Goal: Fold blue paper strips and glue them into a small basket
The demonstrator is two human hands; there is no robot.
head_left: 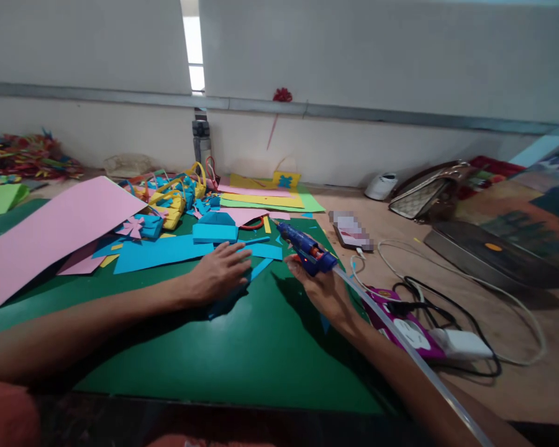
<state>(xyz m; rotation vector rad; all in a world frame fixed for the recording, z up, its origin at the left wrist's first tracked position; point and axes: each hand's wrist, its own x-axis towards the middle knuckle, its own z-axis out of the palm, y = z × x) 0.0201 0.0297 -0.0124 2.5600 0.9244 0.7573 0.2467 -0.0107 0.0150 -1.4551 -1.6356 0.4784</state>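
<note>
My right hand is wrapped round a blue hot glue gun, its nozzle pointing away to the upper left. A long clear glue stick runs out of the gun's rear towards me. My left hand is palm down with fingers stretched, above blue paper strips. Just beyond its fingertips stands a small folded blue paper box or bag. A larger blue sheet lies left of it. Whether the left palm touches the paper is hidden.
Green mat covers the table's middle. Finished paper bags and a pink sheet lie left; coloured sheets and red-handled scissors behind. To the right are a phone, a purple power strip and cables.
</note>
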